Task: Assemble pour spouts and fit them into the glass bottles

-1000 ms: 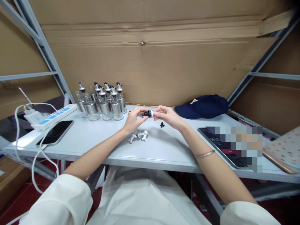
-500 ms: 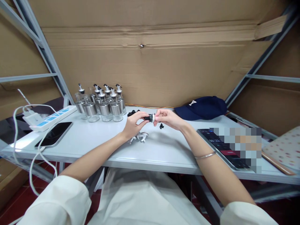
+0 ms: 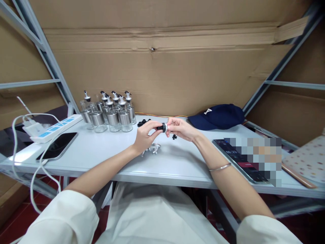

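Note:
Between both hands, above the middle of the table, is a bottle pour spout (image 3: 164,127) with a black ribbed stopper and a silver collar. My left hand (image 3: 146,135) pinches the black stopper end between thumb and fingers. At the silver end, my right hand (image 3: 179,128) has its fingertips closed; the small tip there is mostly hidden by them. Silver spout parts (image 3: 154,148) lie on the table just below my left hand. Black stoppers (image 3: 143,122) sit behind that hand, and small black pieces (image 3: 174,137) lie under the right one.
Several glass bottles with steel bands (image 3: 113,118), many with pour spouts, stand at the back left. A power strip (image 3: 58,128) with white cables and a phone (image 3: 58,145) lie left. A navy cap (image 3: 218,117) and a tablet-like screen (image 3: 238,159) are right.
The pour spout has turned slightly in my hands, which stay in nearly the same place. The whole view has shifted a little.

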`<state>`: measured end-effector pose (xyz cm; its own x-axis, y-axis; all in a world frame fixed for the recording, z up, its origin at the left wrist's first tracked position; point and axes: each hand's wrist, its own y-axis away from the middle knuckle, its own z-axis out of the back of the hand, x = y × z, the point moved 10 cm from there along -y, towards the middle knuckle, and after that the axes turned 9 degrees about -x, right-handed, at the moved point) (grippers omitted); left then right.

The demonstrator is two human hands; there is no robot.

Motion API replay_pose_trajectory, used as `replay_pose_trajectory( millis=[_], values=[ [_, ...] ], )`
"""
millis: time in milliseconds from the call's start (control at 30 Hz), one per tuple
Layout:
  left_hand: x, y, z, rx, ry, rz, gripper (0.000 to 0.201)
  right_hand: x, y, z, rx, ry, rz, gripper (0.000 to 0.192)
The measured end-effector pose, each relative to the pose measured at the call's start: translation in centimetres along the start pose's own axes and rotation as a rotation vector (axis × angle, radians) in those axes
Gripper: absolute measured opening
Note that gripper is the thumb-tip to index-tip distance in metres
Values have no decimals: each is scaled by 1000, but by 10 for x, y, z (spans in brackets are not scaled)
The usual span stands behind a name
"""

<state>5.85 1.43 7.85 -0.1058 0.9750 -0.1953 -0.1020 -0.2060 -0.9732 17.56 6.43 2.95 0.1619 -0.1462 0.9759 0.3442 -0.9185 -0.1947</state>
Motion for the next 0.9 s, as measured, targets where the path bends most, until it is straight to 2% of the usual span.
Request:
replay_pose_trajectory(
  millis=[200,400,467,600,733,900],
  values=[
    [-1,-2,-2,16,3,-9,10,1,-1,0,-31,62,8,28],
    [14,-3,-8,64,-70,51,12,22,0,24,-311,390,192,24],
    [16,-2,-9,94,-72,62,13,17,0,20,-287,408,137,27],
    [15,-1,-10,150,-23,66,15,1,0,2,-147,354,1,33],
    [17,-2,-8,148,-50,60,20,0,0,-1,-144,352,8,30],
    [21,-2,-10,139,-34,73,14,-6,0,-4,-104,290,-39,31]
  ],
)
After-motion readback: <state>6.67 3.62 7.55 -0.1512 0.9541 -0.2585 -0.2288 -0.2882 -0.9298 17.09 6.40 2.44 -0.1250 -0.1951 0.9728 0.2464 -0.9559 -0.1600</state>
